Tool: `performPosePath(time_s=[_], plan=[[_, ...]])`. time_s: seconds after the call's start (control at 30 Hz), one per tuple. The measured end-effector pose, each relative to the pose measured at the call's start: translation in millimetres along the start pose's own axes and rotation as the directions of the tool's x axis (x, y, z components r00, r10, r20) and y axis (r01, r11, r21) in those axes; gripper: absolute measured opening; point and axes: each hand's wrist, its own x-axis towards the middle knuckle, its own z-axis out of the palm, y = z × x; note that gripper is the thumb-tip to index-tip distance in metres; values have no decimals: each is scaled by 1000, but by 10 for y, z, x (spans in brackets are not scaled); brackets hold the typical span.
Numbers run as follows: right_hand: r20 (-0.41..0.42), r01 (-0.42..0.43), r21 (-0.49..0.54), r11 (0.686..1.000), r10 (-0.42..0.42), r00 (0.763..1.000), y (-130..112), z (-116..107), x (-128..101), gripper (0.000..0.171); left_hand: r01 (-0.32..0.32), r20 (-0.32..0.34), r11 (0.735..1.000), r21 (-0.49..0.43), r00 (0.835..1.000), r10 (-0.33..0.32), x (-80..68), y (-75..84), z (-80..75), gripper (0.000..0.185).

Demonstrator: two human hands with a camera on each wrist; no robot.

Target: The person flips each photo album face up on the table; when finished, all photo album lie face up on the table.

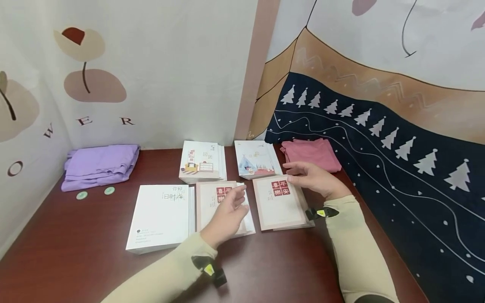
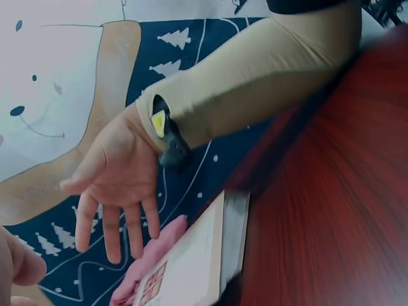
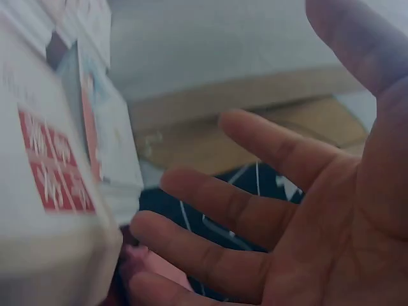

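My left hand (image 1: 227, 216) hovers over the front middle stack of booklets (image 1: 206, 206), hiding part of its red-square print. Its fingers are loosely bent and hold nothing. Above the right edge of the front right booklet stack (image 1: 278, 206) is my right hand (image 1: 314, 181). In the right wrist view that hand's fingers (image 3: 223, 255) are spread beside the stack with an empty palm. A thicker white booklet stack (image 1: 159, 219) lies at front left. Behind stand two more stacks, one with a furniture picture (image 1: 201, 162), one with a blue tent picture (image 1: 255, 162).
Folded purple cloth (image 1: 100, 166) lies at the back left, with two small green discs (image 1: 109, 190) before it. A folded pink cloth (image 1: 310, 153) sits behind my right hand. Printed fabric walls (image 1: 182, 75) close off the back and right of the dark red table (image 1: 75, 248).
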Motion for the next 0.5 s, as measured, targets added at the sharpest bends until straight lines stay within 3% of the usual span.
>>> performPosePath(time_s=[0.27,0.5], plan=[[47,-69,-43,997,71,996,170,-115,40,67,133,85,991,36,987,-135,189,-24,276,67],[79,-98,-39,994,101,992,299,-173,32,68,172,88,984,48,980,-176,208,-143,357,71]])
